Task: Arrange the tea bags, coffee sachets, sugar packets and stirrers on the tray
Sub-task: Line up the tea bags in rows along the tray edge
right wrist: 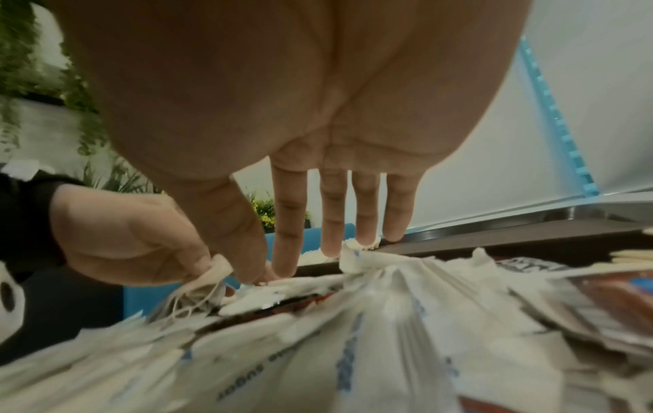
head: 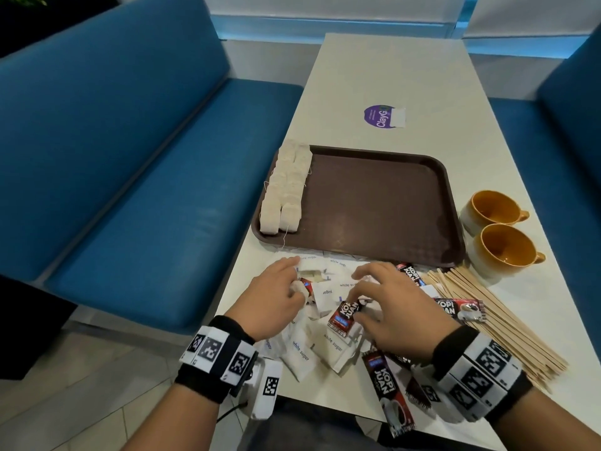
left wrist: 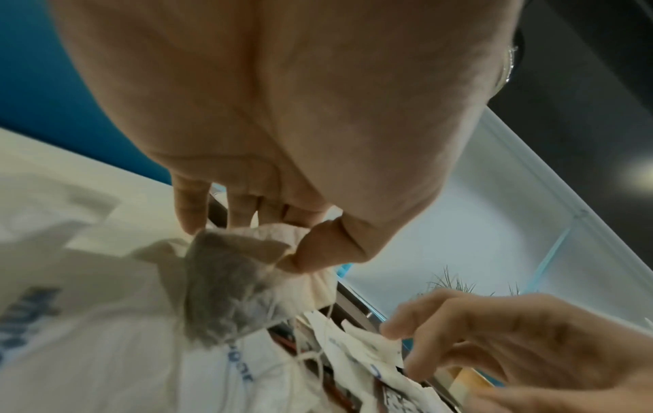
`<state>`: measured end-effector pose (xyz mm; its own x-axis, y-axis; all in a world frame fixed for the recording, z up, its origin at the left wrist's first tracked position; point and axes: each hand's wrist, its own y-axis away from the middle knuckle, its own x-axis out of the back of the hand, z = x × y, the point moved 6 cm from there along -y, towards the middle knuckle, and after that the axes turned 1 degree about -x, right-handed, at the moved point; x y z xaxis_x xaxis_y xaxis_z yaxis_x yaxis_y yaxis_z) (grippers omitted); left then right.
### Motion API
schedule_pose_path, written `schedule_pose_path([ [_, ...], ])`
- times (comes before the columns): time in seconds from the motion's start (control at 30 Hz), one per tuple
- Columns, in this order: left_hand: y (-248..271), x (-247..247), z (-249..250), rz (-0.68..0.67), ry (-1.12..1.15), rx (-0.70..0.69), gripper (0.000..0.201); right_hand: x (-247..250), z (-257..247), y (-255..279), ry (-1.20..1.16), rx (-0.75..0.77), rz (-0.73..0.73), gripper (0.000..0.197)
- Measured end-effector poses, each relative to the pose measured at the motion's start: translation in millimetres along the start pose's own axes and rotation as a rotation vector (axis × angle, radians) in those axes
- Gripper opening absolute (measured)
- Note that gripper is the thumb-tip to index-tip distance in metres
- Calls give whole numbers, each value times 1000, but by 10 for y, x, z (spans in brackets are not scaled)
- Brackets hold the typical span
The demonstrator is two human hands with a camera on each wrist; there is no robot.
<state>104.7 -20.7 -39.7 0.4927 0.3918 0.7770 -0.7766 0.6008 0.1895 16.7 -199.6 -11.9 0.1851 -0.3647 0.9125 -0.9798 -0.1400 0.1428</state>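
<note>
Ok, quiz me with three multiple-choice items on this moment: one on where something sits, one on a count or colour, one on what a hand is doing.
1. Where do the tea bags already on the tray lie?
A. Along its left side
B. In its middle
C. Along its right side

2. How many cups stand to the right of the tray?
A. One
B. Two
C. Three

3. What is the left hand doing?
A. Resting flat on the tray
B. Holding a stirrer
C. Pinching a tea bag

Key: 1 A, the tea bags line the left side of the brown tray. 2 B, two cups with orange insides stand there. 3 C, the left hand pinches a tea bag between thumb and fingers, while the right hand reaches with straight fingers into the pile of sugar packets.
</note>
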Motion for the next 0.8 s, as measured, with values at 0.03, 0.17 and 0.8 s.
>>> schedule_pose_path([
  [0.03, 16, 1, -10, -4, -12, 11, 27, 33, -12, 56, -10, 3, -6, 21],
  [0.17, 139, 16, -70, -7, -37, 57, 25, -97, -132, 415, 31, 59, -287, 24],
  [0.8, 692, 290, -174, 169, 102, 76, 10, 128, 55, 205, 48, -66, -177, 12],
])
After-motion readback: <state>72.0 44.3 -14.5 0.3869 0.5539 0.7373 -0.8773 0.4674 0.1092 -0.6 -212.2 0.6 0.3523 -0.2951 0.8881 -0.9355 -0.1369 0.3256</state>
